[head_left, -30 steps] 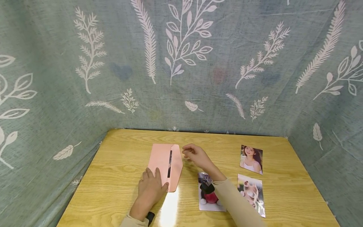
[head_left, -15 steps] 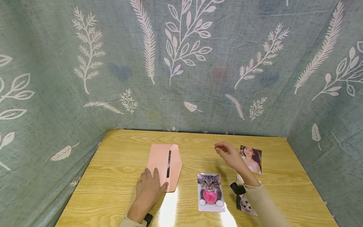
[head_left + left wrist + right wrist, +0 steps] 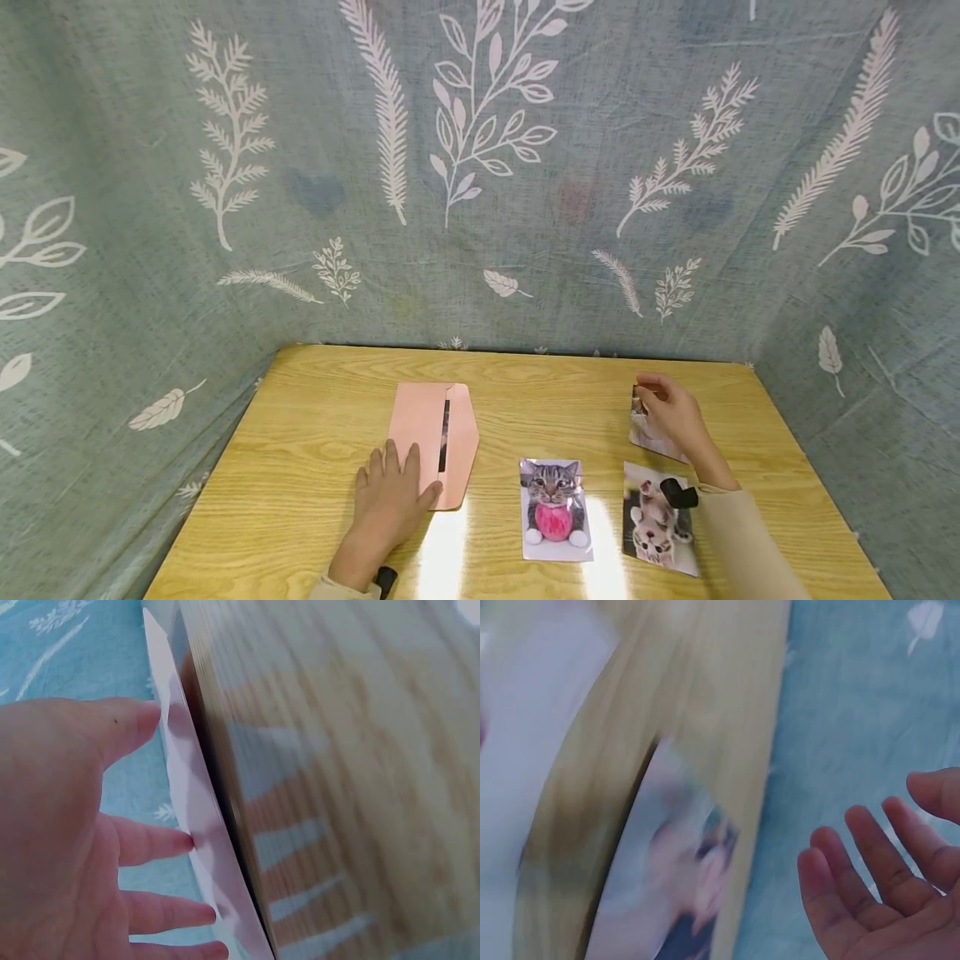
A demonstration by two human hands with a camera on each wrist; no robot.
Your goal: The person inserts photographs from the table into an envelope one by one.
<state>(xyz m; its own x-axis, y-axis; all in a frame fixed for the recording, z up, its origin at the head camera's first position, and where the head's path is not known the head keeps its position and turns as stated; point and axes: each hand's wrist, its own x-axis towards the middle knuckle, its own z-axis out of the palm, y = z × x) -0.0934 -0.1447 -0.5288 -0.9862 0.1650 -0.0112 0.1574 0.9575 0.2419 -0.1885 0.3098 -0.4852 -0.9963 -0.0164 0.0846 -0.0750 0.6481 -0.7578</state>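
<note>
My left hand (image 3: 392,500) rests with its fingers spread on the lower left of a pink envelope (image 3: 415,412), whose pointed flap faces right. Through a slot in the envelope shows a dark picture strip (image 3: 445,437). The left wrist view has the left fingertips against the envelope's surface (image 3: 199,795). Over a portrait photo (image 3: 651,437) at the back right hovers my right hand (image 3: 675,421), its fingers loosely bent and holding nothing, covering much of the picture. In the right wrist view, a blurred photo print (image 3: 675,877) lies left of the fingers.
A photo of a cat with a pink ball (image 3: 555,510) lies at the front middle of the wooden table (image 3: 315,433). Right of it lies a kitten photo (image 3: 656,521), partly under the right wrist's black strap (image 3: 678,492). A patterned green-blue cloth (image 3: 480,250) hangs behind.
My right hand has moved right from beside the envelope to above the portrait photo, uncovering the cat photo. The left hand has stayed on the envelope.
</note>
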